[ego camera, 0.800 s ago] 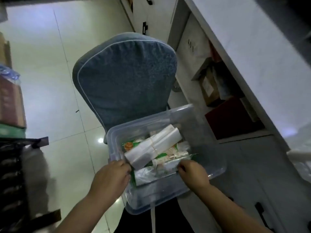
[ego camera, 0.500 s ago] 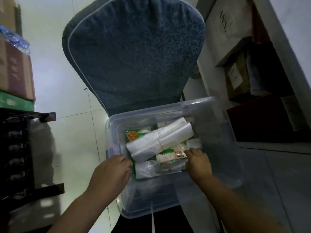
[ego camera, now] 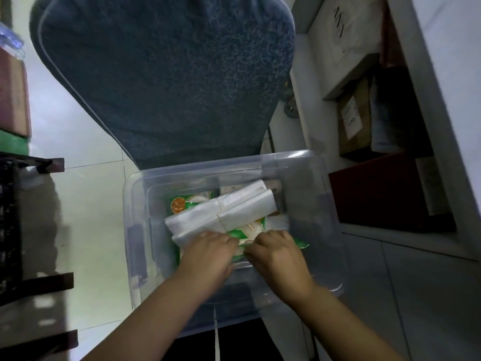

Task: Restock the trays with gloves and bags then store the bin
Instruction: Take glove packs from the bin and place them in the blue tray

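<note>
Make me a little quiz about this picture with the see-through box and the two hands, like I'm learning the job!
1. True or false: the left hand and the right hand both reach into the clear bin.
2. What lies on top of the packets in the bin? A) a red cup B) a white bundle tied round its middle C) a book
3. Fill in: behind the bin stands a blue ____.
Key: 1 true; 2 B; 3 chair.
</note>
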The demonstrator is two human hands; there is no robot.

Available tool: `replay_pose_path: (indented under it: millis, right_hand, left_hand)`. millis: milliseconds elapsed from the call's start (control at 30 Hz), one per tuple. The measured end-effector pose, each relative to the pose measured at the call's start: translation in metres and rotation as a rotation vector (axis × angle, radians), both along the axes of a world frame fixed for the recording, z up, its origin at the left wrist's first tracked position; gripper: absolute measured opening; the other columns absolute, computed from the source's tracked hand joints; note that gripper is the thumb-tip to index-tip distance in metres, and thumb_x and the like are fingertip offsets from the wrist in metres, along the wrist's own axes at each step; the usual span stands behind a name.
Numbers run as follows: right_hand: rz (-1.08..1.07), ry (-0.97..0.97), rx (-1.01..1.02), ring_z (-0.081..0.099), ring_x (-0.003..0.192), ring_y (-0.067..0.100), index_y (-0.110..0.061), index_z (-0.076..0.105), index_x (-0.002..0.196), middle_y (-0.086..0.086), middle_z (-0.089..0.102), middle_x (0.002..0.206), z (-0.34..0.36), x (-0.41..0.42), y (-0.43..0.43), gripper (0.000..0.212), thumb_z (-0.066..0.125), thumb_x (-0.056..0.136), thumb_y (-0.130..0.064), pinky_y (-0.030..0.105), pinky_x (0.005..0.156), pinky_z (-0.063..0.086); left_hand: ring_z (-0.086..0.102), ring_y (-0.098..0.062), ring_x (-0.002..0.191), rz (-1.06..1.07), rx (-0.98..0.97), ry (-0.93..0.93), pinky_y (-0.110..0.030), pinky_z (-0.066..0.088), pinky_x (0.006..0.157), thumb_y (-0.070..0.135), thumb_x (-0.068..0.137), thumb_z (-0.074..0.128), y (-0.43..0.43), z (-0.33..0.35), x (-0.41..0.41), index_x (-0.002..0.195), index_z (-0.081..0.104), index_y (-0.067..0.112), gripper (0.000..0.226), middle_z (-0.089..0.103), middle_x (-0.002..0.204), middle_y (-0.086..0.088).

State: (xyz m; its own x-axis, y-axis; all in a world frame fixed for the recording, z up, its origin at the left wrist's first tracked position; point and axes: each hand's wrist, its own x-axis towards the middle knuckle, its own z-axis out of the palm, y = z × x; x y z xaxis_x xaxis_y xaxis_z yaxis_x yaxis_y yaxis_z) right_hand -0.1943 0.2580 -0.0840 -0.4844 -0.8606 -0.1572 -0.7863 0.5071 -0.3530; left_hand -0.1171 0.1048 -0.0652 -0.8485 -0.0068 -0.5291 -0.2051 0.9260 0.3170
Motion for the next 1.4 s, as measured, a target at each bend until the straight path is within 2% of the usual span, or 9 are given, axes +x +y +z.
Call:
replay_pose_path:
  millis: [167,233,367,600,800,900,1000,1133,1400]
  right_hand:
    - [-0.347,0.002,-0.241,0.052,0.088,0.023,-0.013,0.068,0.09,0.008,0.064,0.096,0.006,-0.035,0.012,0.015,0.062,0.076,-0.015,0.032,0.075,0.039]
    - [-0.669,-0.068,-0.204,0.053,0.093,0.026,-0.008,0.066,0.096,0.01,0.062,0.101,-0.013,-0.047,0.021,0.019,0.061,0.077,-0.006,0.025,0.079,0.036]
    - [-1.02,-0.697,0.044,0.057,0.096,0.022,-0.005,0.058,0.111,0.011,0.061,0.106,-0.077,-0.049,0.021,0.025,0.056,0.086,-0.001,0.032,0.08,0.046]
    - [-1.304,-0.881,0.073,0.052,0.114,0.037,0.009,0.047,0.122,0.026,0.053,0.124,-0.157,-0.022,-0.009,0.046,0.064,0.082,-0.006,0.035,0.092,0.042]
    - [-1.223,-0.722,0.278,0.055,0.107,0.041,-0.002,0.062,0.108,0.024,0.062,0.114,-0.173,-0.017,-0.007,0.04,0.065,0.08,-0.03,0.038,0.09,0.046]
    - [-1.25,-0.781,0.069,0.057,0.088,0.029,-0.003,0.06,0.083,0.019,0.06,0.084,-0.152,-0.014,-0.01,0.011,0.064,0.083,-0.013,0.027,0.068,0.041]
    - [-1.284,-0.725,-0.129,0.049,0.072,0.02,-0.006,0.048,0.07,0.006,0.05,0.065,-0.11,-0.011,-0.007,0.019,0.059,0.084,-0.001,0.026,0.05,0.028]
    - [-1.301,-0.524,-0.28,0.042,0.058,0.013,-0.01,0.044,0.07,-0.002,0.045,0.061,-0.028,-0.015,0.012,0.023,0.06,0.084,-0.004,0.013,0.045,0.034]
    - [-1.15,-0.226,-0.514,0.062,0.066,0.017,-0.023,0.051,0.07,-0.004,0.064,0.07,0.146,-0.001,0.025,0.022,0.071,0.078,-0.018,0.045,0.063,0.055]
  left_hand:
    - [0.055,-0.02,0.035,0.228,-0.093,-0.004,-0.022,0.04,0.032,0.013,0.041,0.088,-0.013,0.015,0.006,0.057,0.061,0.018,0.033,0.059,0.046,-0.002]
    - [0.053,-0.021,0.04,0.434,-0.064,0.028,-0.022,0.038,0.039,0.013,0.064,0.082,-0.024,0.021,0.015,0.068,0.06,0.016,0.022,0.061,0.054,-0.002]
    - [0.043,-0.017,0.059,0.718,-0.163,0.149,-0.024,0.024,0.048,0.022,0.09,0.053,-0.04,0.019,0.032,0.092,0.061,0.018,0.009,0.052,0.069,0.002]
    - [0.053,-0.026,0.067,0.759,-0.142,0.069,-0.029,0.034,0.057,0.023,0.09,0.051,-0.044,0.005,0.045,0.095,0.061,0.021,0.011,0.058,0.075,0.0]
    - [0.059,-0.032,0.075,0.782,-0.119,0.09,-0.033,0.042,0.06,0.022,0.091,0.051,-0.046,0.009,0.053,0.097,0.061,0.022,0.012,0.062,0.08,-0.003]
    - [0.057,-0.033,0.069,0.803,-0.11,0.155,-0.035,0.044,0.061,0.02,0.09,0.052,-0.048,0.013,0.055,0.094,0.062,0.02,0.01,0.062,0.078,-0.005]
    - [0.048,-0.029,0.061,0.809,-0.074,0.201,-0.033,0.04,0.056,0.018,0.089,0.053,-0.05,0.021,0.056,0.085,0.058,0.018,0.007,0.054,0.069,-0.001]
    - [0.051,-0.028,0.067,0.804,0.009,0.234,-0.034,0.044,0.059,0.022,0.09,0.051,-0.055,0.041,0.053,0.094,0.061,0.019,0.012,0.063,0.081,-0.006]
    - [0.058,-0.029,0.079,0.859,0.355,0.227,-0.035,0.047,0.072,0.026,0.089,0.051,-0.049,0.115,0.03,0.096,0.056,0.024,0.009,0.063,0.087,-0.005]
